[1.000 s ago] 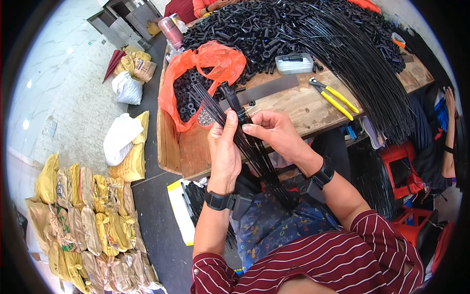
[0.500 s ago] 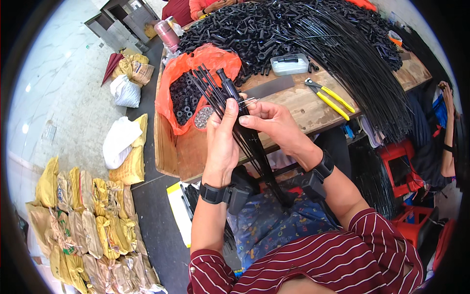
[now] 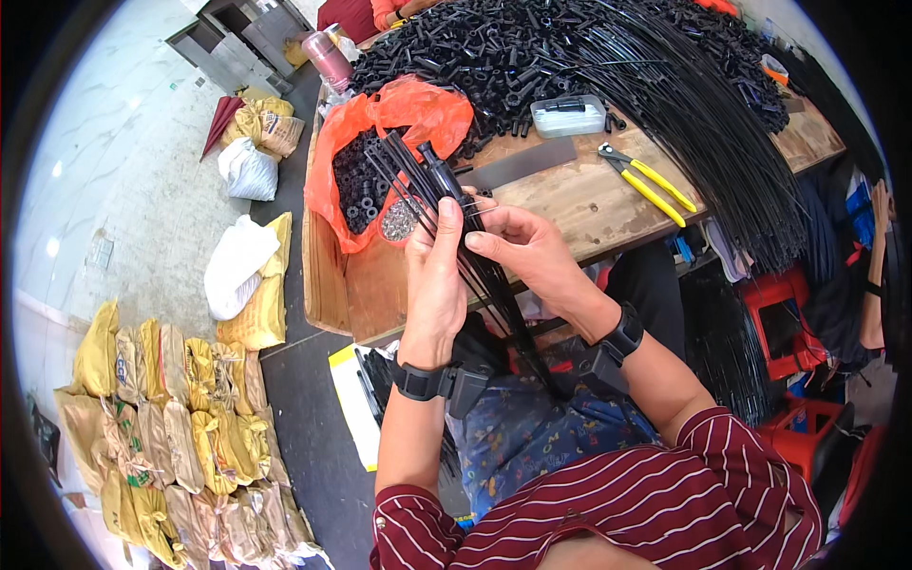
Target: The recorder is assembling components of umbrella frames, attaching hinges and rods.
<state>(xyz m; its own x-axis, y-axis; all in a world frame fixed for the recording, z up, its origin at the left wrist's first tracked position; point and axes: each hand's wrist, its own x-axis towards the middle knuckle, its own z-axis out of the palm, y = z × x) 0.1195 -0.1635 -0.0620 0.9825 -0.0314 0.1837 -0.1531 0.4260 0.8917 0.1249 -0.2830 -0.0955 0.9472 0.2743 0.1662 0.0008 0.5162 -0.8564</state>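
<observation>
My left hand (image 3: 436, 261) is closed around a bundle of thin black rods (image 3: 513, 328), thumb laid along the top. The rods slant from above the hand down to my lap. At their upper end stands a black tubular plastic part (image 3: 440, 173), held against the rods by the same hand. My right hand (image 3: 532, 249) is closed beside it, thumb and fingers bent at the bundle. Thin metal pins (image 3: 483, 208) stick out by its fingertips; their other ends are hidden. Under the hands, a blue patterned cloth (image 3: 532, 442) covers my lap.
A heap of black plastic parts (image 3: 494, 57) and long black rods (image 3: 703, 123) cover the table's far side. Yellow-handled pliers (image 3: 648, 183), a clear box (image 3: 568, 116), a flat metal strip (image 3: 522, 165), an orange bag (image 3: 328, 180) and a cup of small metal pieces (image 3: 399, 220) lie closer.
The view has shifted slightly, so the table sits a little differently in the picture. Both hands keep nearly the same grip on the bundle, with only small finger movement on the right.
</observation>
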